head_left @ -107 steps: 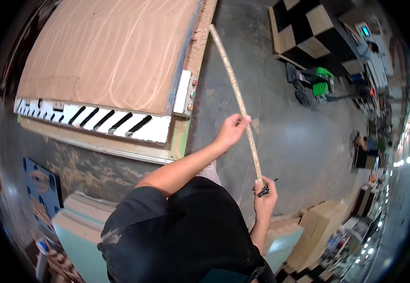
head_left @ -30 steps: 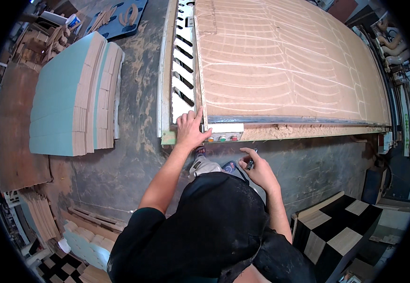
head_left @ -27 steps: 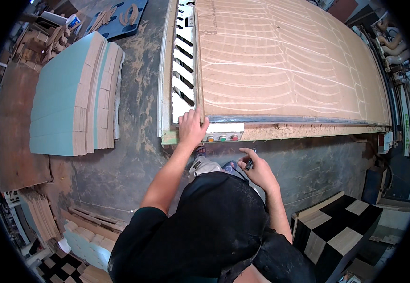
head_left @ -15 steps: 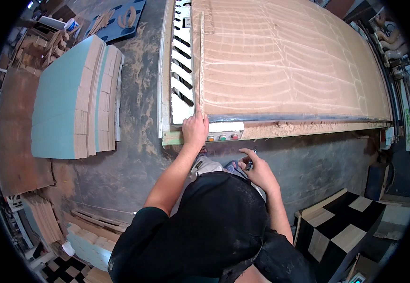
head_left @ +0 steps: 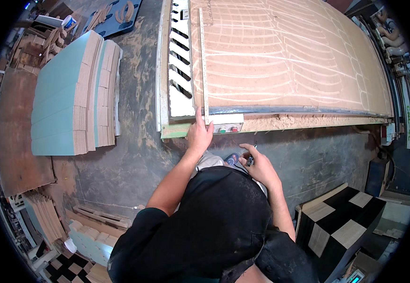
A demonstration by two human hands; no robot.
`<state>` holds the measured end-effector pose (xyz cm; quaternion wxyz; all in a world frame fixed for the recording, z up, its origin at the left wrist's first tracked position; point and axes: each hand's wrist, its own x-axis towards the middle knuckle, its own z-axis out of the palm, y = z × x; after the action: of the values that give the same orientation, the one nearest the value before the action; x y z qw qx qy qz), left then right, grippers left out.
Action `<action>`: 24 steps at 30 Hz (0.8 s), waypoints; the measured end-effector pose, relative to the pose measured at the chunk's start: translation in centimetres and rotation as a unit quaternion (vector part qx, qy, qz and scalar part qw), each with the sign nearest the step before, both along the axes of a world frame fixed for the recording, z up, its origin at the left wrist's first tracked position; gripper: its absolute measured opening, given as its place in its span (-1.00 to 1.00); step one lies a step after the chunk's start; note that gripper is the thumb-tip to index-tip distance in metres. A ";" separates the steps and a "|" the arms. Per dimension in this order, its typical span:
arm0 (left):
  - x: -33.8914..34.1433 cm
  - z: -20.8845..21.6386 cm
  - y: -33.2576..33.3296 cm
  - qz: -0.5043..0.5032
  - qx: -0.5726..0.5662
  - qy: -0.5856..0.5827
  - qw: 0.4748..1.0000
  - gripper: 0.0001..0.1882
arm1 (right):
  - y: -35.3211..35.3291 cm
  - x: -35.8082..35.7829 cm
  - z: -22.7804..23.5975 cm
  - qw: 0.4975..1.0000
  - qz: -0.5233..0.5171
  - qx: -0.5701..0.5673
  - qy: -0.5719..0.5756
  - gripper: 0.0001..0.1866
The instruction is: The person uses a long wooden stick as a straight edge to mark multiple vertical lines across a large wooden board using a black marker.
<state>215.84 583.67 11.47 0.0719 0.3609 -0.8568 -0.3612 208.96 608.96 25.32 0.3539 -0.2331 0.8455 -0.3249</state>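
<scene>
My left hand [head_left: 199, 137] is at the near left corner of a large machine bed, by the near end of a long, thin, pale ruler-like strip [head_left: 203, 66]. The strip's end sits between my thumb and my outstretched index finger. Under it lies a broad brown board [head_left: 261, 56] marked with curved pale lines. In front of my body, my right hand [head_left: 261, 169] curls round a small dark pen-like tool [head_left: 249, 162], its index finger crooked outward. Most of that tool is hidden by the fingers, so its exact kind is unclear.
A control box with coloured push buttons [head_left: 228, 129] is fixed to the near edge. White slotted plating [head_left: 180, 70] runs along the left side. Stacked boards with pale blue faces [head_left: 63, 104] stand at left, and a black-and-wood checkered block [head_left: 341, 217] at lower right.
The strip's near end has come toward me and slightly right, now overlapping the button box. My left hand has shifted slightly right with it. My right hand keeps its hold, nearly still.
</scene>
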 end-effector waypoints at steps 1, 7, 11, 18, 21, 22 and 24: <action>0.0 0.1 0.3 -0.001 0.034 0.032 0.999 -0.07 | -0.1 -0.1 0.0 1.000 0.000 -0.004 -0.002 -0.45; 0.8 -2.4 1.7 0.063 0.029 0.108 0.992 -0.10 | -0.4 -0.3 0.4 0.999 -0.014 -0.029 0.001 -0.48; 2.4 -3.2 1.6 0.001 0.075 0.125 0.989 -0.28 | -0.3 -0.4 0.2 1.000 -0.011 -0.024 0.000 -0.47; 1.2 0.2 -2.5 -0.056 0.009 0.173 0.983 -0.44 | -0.1 -0.1 0.5 1.000 0.004 -0.001 -0.012 -0.47; 0.0 0.8 -5.7 -0.145 -0.123 0.078 0.979 -0.42 | -0.2 -0.1 0.2 1.000 0.015 -0.004 -0.007 -0.47; -0.6 1.5 -6.1 -0.154 -0.130 0.057 0.978 -0.40 | -0.3 -0.1 0.2 1.000 0.015 -0.002 -0.007 -0.47; -1.8 2.6 -7.0 -0.168 -0.148 0.016 0.974 -0.35 | -0.7 -0.4 0.4 1.000 0.019 -0.001 -0.008 -0.47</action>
<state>214.06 576.69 14.09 0.0765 0.1913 -0.9479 -0.2430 208.60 608.27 25.72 0.3661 -0.2466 0.8381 -0.3206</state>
